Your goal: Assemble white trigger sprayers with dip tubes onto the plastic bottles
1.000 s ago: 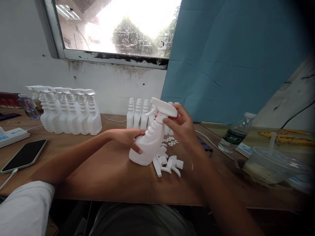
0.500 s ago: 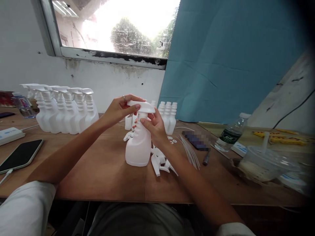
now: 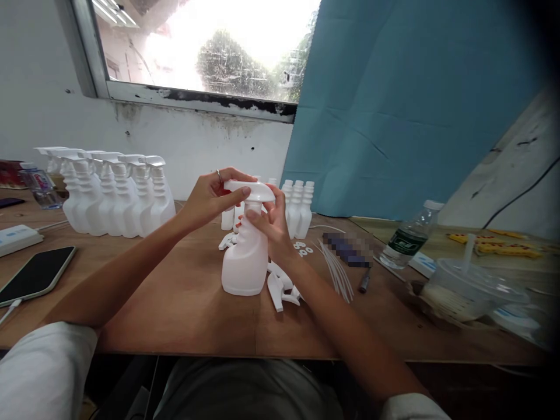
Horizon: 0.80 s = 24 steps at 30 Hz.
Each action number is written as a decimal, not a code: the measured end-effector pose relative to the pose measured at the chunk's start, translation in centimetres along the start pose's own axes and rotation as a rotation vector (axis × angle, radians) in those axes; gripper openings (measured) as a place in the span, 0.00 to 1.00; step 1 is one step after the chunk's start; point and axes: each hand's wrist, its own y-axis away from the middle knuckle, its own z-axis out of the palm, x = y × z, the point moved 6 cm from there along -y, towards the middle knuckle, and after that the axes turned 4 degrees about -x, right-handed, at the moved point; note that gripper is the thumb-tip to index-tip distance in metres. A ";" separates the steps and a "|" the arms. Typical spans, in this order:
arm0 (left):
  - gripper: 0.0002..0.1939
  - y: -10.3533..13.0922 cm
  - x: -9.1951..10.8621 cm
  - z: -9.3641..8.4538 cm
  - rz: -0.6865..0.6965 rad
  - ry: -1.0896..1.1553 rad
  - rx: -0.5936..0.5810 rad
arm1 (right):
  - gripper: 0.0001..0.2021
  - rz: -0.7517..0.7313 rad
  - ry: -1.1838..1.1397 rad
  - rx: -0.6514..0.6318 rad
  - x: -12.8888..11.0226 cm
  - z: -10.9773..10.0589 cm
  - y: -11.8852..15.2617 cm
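In the middle of the bench: a white spray bottle stands upright, near the person.
How far it is: this one looks almost done, because its spray top is on. I can't tell if the top is tight.
How it looks: smooth, plain and milky white, with a wide bottom and a wavy neck. I see no words or pictures on it. The nose of the top points left.
Left hand: the fingers grip the spray top, with the thumb on the near side.
Right hand: the fingers are closed around the neck, just under the top.
Loose tops: some lie just beside the bottle, on no bottle at all.
Small white rings: a few lie behind, a bit to the right.
Thin white tubes: a bunch lies farther right.
Bottles with bare necks: they stand at the back with no tops, so I think they are left to do.
Bottles with tops: a tight group stands on the left, and these look done.
Farther out: a phone on the left, a water bottle and a clear cup on the right.
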 end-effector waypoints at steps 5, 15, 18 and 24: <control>0.14 0.1 0.3 0.0 0.021 -0.016 0.011 | 0.31 0.027 0.060 0.031 -0.1 0.1 0.0; 0.15 0.1 0.0 0.0 0.005 -0.035 0.018 | 0.21 0.036 0.034 0.023 0.2 0.0 0.2; 0.15 0.2 0.0 -0.1 -0.002 -0.029 0.030 | 0.18 0.074 0.051 -0.010 0.4 0.3 0.3; 0.17 0.3 -0.2 0.0 -0.024 0.019 0.024 | 0.19 0.069 0.023 0.036 0.2 0.3 0.0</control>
